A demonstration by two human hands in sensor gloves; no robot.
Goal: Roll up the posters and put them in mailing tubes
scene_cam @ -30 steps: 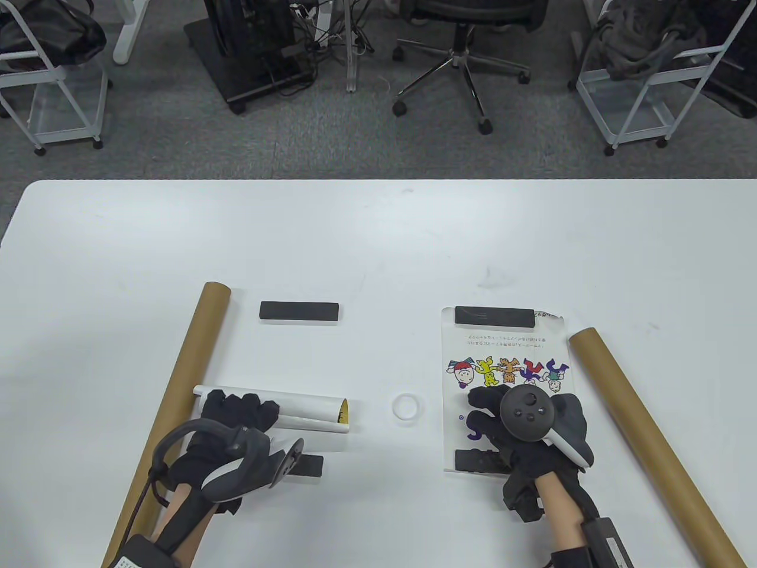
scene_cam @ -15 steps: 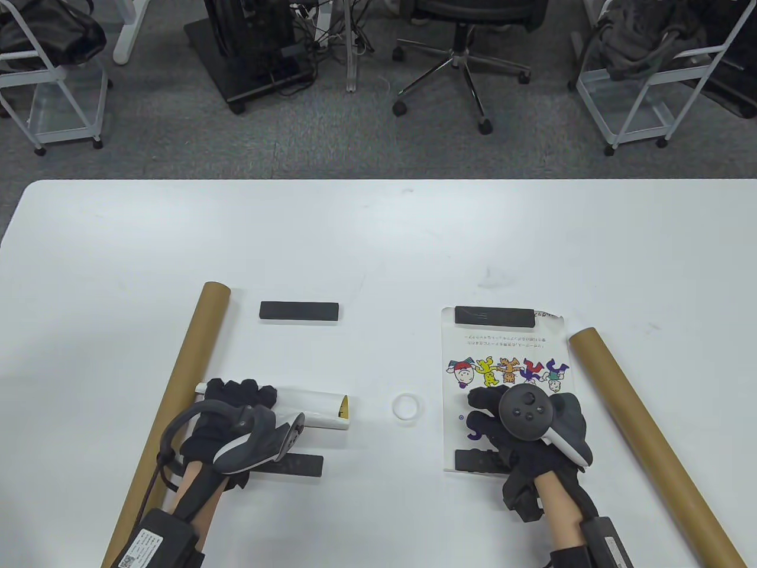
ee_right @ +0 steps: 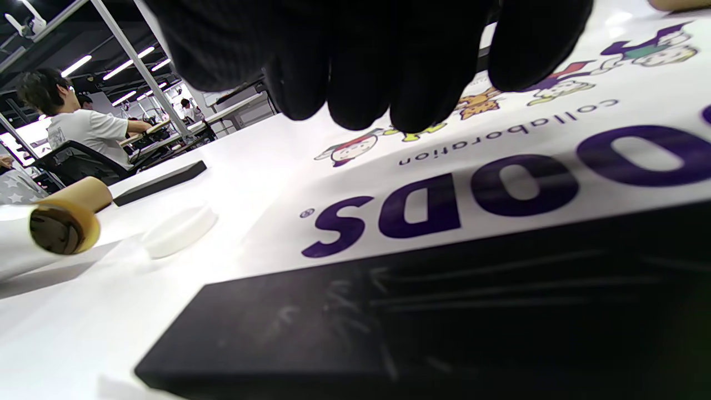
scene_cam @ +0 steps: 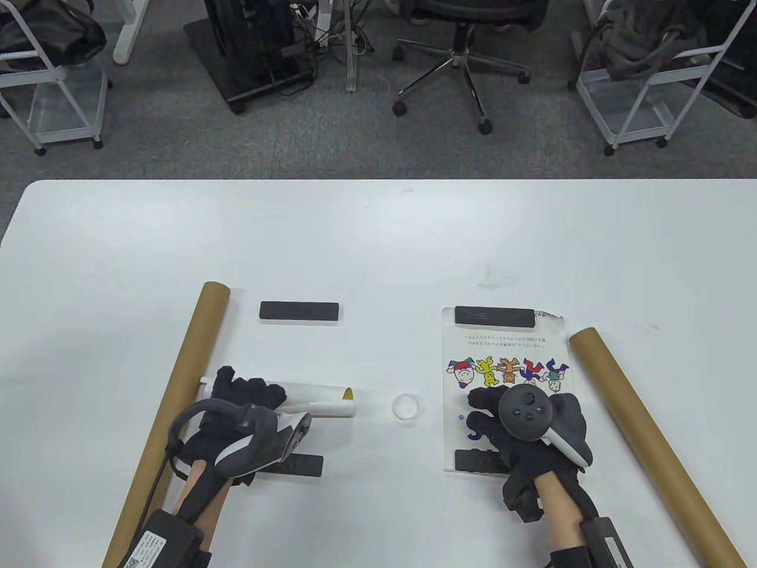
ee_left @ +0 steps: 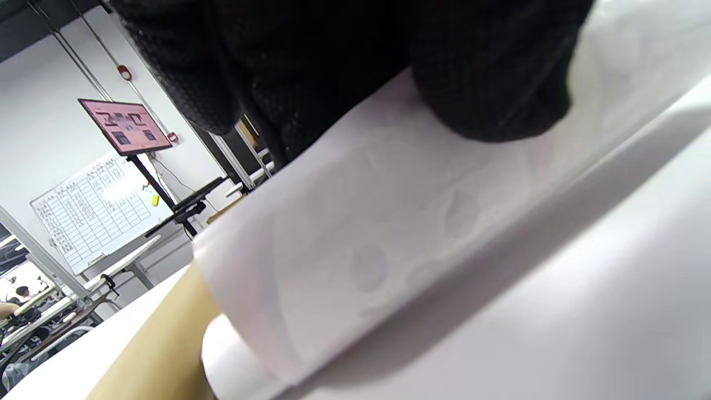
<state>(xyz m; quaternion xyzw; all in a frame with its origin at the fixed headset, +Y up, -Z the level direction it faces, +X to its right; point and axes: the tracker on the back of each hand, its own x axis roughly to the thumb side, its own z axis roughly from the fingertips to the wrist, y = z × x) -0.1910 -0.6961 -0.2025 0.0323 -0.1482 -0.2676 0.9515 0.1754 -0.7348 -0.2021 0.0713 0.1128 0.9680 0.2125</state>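
A white rolled poster lies on the table beside the left brown mailing tube. My left hand is draped over the roll with fingers curled round it; the left wrist view shows fingers on top of the rolled poster. A flat cartoon poster lies to the right, with black weight bars at its far end and near end. My right hand rests flat on it, its fingers loosely bent. The right mailing tube lies beside that poster.
A white ring cap sits between the roll and the flat poster. Two more black bars lie on the table, one far and one near my left wrist. Chairs and carts stand beyond the table's far edge.
My left hand has rolled the poster away from me, so the roll sits farther up the table and slightly right. The right hand has not moved.
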